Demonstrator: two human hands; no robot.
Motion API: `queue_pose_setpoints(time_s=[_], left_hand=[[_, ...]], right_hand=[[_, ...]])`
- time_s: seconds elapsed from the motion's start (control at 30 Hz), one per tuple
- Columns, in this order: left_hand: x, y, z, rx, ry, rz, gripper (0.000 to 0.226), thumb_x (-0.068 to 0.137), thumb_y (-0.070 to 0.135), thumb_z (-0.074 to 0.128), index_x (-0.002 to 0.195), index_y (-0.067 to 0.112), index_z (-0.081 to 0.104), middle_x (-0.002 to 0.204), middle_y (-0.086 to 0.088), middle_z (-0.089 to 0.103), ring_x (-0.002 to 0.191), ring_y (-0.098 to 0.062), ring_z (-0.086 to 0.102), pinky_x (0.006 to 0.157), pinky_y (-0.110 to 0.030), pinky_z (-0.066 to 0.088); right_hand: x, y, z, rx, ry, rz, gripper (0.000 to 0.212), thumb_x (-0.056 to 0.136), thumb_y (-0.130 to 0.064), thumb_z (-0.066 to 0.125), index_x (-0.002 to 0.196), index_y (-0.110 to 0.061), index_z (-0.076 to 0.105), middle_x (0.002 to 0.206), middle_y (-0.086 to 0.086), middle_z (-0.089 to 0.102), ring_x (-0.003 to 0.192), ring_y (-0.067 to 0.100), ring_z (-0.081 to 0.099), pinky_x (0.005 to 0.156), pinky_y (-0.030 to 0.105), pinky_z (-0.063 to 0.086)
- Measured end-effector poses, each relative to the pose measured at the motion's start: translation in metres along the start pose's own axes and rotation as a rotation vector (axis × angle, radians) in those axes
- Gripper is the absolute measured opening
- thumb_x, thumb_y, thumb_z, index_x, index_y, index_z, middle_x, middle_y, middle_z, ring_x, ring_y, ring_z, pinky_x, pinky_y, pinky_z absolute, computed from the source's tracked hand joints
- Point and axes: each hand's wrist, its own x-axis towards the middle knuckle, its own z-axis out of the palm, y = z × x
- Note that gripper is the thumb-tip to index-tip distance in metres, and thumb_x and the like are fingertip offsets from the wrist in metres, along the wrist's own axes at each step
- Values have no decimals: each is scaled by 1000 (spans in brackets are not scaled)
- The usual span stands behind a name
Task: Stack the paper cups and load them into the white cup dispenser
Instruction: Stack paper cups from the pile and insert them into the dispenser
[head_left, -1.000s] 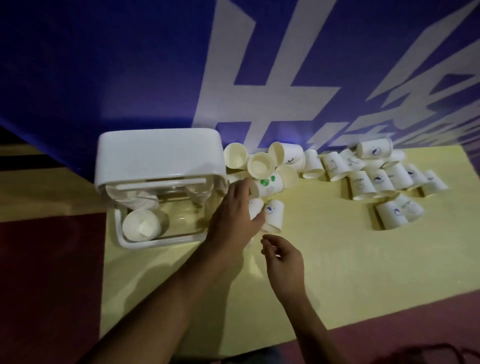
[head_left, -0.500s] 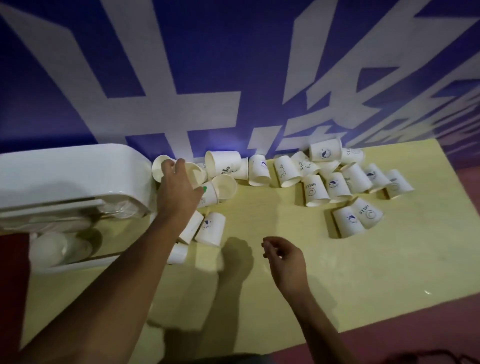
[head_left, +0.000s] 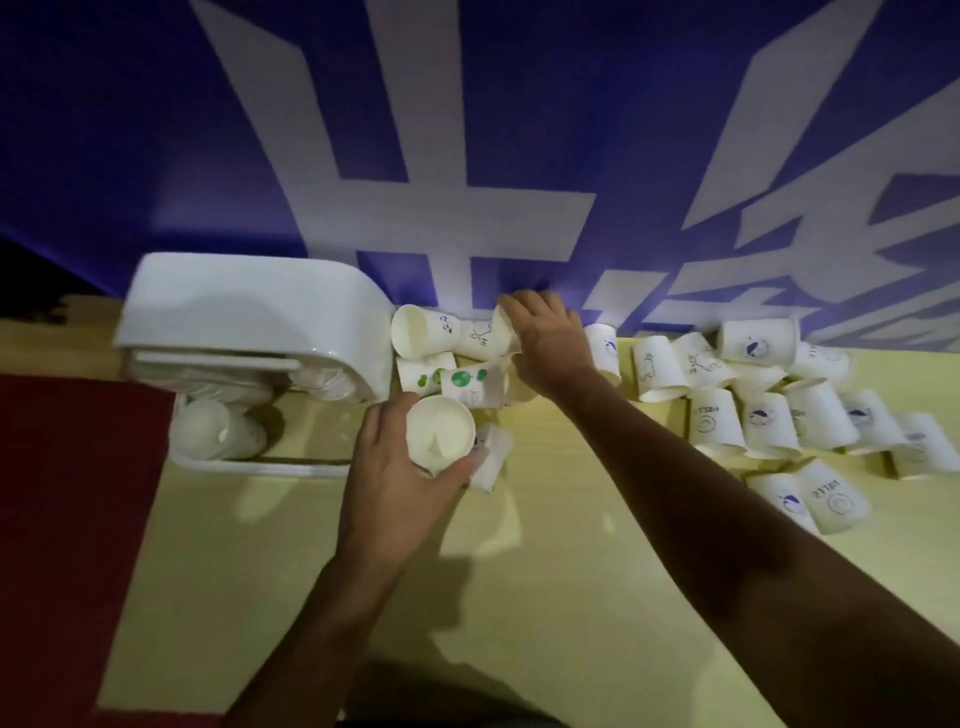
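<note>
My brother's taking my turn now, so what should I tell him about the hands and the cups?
Left hand holds an upright white paper cup. Right hand grips a doodled white paper cup lying by the blue wall.
Done: some cups lie in the white boxy cup dispenser.
To do: many loose cups on the yellow table need stacking and loading.

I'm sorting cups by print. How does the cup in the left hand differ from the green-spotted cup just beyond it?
The held cup is gripped in the left hand; the green-spotted cup lies loose on its side on the table. The held cup's mouth faces the camera, showing only its plain inside; the green-spotted cup shows its printed wall. Both are white paper cups of similar shape.
</note>
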Motion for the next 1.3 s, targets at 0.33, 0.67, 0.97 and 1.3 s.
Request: queue_pose_setpoints(time_s=[0.33,0.67,0.97,1.3], left_hand=[[-15,-33,-32,-52,38,-9,78,64,55,90,130,36,52,124,19,51,114,-9,53,90,-33,52],[-16,-88,-104,-68,89,87,73,70,44,88,134,26,57,123,16,53,110,-9,55,86,-28,51],[13,-177,-195,-65,153,77,79,68,48,86,137,20,58,128,8,54,112,-9,55,90,-8,41],[71,-223,-201,17,48,103,76,70,37,91,136,18,60,131,-2,59,116,-20,59,91,-32,51]], right_hand=[[-28,-25,-18,292,176,108,78,76,-34,88,142,-15,51,133,6,60,122,28,54,101,46,44],[-123,-156,-56,965,206,435,71,85,-44,80,147,-25,50,135,-12,52,114,1,56,81,13,51],[-119,-292,-36,1078,145,513,61,75,-37,92,124,-40,55,121,-18,64,100,11,70,81,37,61],[-109,-343,-19,1051,189,681,67,68,-40,94,124,-35,57,119,-14,68,97,13,73,84,39,61]])
